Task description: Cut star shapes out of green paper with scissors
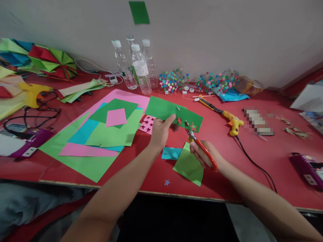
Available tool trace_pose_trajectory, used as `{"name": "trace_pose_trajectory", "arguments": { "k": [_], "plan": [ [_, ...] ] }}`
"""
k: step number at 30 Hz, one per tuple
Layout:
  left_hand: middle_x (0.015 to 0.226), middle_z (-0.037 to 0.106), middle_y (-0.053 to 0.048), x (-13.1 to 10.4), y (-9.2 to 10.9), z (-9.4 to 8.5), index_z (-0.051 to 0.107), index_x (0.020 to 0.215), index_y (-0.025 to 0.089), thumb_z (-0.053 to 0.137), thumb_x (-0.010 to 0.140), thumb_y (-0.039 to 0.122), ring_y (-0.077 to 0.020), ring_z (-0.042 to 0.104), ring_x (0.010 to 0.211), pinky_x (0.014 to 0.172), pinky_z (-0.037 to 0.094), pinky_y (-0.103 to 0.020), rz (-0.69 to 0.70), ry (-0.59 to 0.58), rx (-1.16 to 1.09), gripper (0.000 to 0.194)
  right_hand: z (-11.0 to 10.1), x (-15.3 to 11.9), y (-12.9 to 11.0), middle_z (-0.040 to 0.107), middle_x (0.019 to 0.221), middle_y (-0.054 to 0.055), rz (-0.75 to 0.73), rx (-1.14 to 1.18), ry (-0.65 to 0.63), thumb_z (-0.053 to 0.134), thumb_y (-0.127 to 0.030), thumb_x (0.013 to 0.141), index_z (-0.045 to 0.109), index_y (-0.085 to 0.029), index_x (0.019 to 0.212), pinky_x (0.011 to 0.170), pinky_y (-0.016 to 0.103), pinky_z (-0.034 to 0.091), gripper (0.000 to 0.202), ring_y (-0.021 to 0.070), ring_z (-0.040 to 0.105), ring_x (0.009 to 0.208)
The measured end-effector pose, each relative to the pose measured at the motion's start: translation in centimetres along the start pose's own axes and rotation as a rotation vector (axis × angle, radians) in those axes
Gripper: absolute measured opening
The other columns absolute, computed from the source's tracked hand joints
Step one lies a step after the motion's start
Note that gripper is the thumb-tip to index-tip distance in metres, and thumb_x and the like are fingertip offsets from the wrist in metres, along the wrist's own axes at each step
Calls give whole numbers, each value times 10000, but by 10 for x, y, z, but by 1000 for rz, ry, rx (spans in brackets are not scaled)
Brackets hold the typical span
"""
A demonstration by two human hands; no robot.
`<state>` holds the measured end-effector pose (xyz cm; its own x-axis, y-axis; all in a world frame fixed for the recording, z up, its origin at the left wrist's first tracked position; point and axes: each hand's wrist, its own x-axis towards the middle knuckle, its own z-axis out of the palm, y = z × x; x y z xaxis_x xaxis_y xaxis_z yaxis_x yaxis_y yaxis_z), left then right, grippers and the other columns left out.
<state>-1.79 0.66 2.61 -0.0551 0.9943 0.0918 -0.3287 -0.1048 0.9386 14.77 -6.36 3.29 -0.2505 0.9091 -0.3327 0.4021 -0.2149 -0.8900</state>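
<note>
A dark green paper sheet (161, 108) with star-shaped holes along its lower right edge is pinched between the thumb and fingers of my left hand (161, 131). My right hand (205, 153) is closed around red-handled pliers (205, 153), whose metal head touches the sheet's lower edge beside the star holes. Behind my left wrist lies a pink piece with star holes (147, 125). Beneath my right hand are a light green piece (188, 169) and a small blue piece (171, 153). A single star (167, 183) lies near the table's front edge.
Stacked coloured papers (113, 134) cover the left-centre of the red table (151, 174). Bottles (141, 72) and bags of stars (173, 80) stand along the wall. A yellow glue gun (233, 122) with a black cord lies right; another (35, 94) lies far left.
</note>
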Motion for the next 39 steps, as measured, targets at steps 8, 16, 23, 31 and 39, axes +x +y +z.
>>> {"name": "trace_pose_trajectory", "arguments": {
  "k": [8, 16, 23, 31, 39],
  "plan": [
    [602, 610, 41, 10, 12, -8, 608, 727, 190, 703, 729, 314, -70, 527, 481, 461, 434, -192, 66, 75, -156, 157, -7, 3, 2, 396, 384, -81, -24, -28, -10, 507, -594, 818, 470, -208, 671, 356, 207, 328, 414, 79, 388, 301],
    [855, 705, -3, 13, 6, -8, 643, 903, 218, 742, 720, 323, -127, 643, 710, 623, 503, -239, 161, 35, -74, 234, -10, 6, 6, 393, 390, -75, -42, -20, -25, 531, -630, 820, 470, -203, 664, 363, 213, 326, 459, 73, 376, 313],
    [671, 669, 20, 15, 14, -13, 667, 824, 189, 735, 692, 288, -95, 572, 521, 486, 441, -210, 69, 35, -69, 179, -15, 3, 3, 379, 435, -77, -72, -72, -66, 566, -646, 807, 481, -197, 699, 374, 223, 315, 469, 78, 383, 351],
    [621, 617, 42, 16, 16, -17, 637, 769, 179, 712, 703, 268, -79, 534, 490, 493, 443, -208, 113, 27, -13, 134, -18, 5, 3, 379, 451, -66, -94, -145, -65, 511, -693, 813, 495, -189, 717, 392, 232, 310, 514, 83, 378, 372],
    [594, 587, 58, 16, 14, -16, 620, 764, 179, 686, 711, 243, -61, 505, 464, 498, 443, -192, 118, -20, -9, 106, -15, 5, 0, 369, 428, -78, -5, -86, -43, 530, -703, 783, 475, -194, 680, 350, 210, 332, 523, 74, 382, 326]
  ]
}}
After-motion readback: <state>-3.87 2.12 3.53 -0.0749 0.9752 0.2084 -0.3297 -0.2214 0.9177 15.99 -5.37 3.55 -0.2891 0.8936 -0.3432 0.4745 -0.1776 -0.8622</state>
